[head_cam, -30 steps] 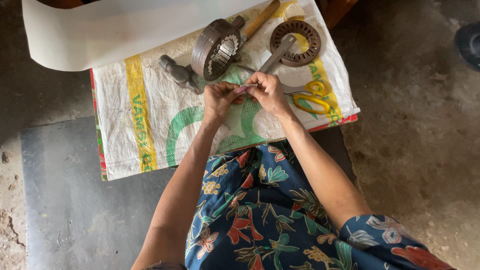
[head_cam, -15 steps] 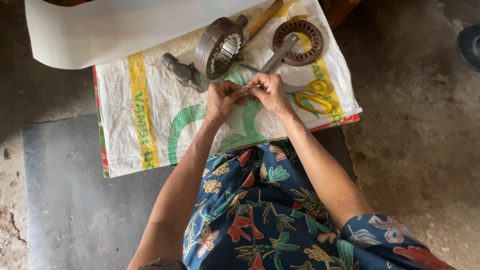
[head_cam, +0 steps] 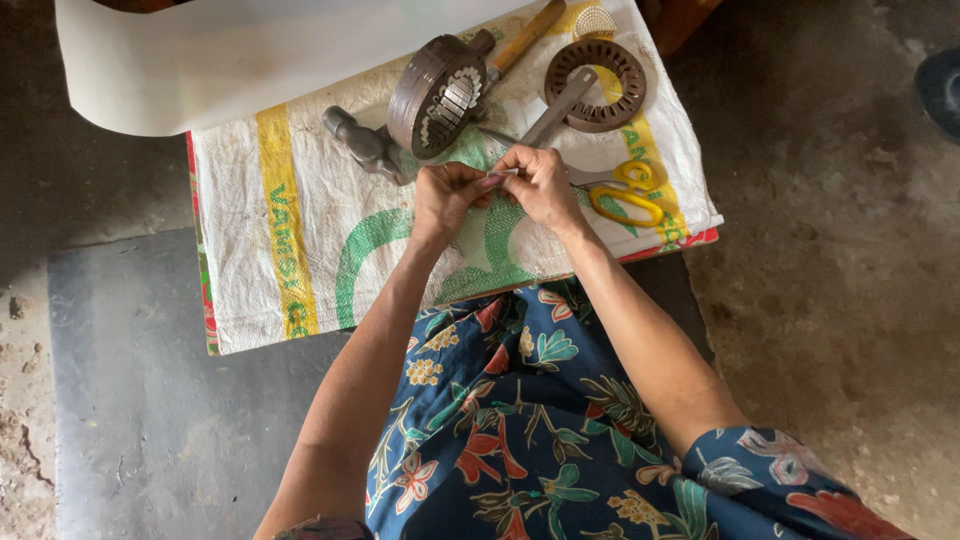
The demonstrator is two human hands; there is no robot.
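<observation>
**Both hands pinch a small strip above the sack-covered counter**

The left hand [head_cam: 447,195] and right hand [head_cam: 543,183] meet at the middle, fingers closed on a small pale strip [head_cam: 503,174] (too small to identify). At 12 o'clock from the hands stands a slotted metal ring [head_cam: 436,95]; at 1 o'clock lies a flat toothed ring [head_cam: 597,85]. Yellow-handled scissors [head_cam: 625,192] lie at 3 o'clock, just beside the right hand, on the woven sack [head_cam: 290,250].

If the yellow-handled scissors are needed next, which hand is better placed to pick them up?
The right hand, probably. The yellow-handled scissors lie just beside it on the woven sack, while the left hand sits farther off. Both hands pinch a small strip.
</observation>
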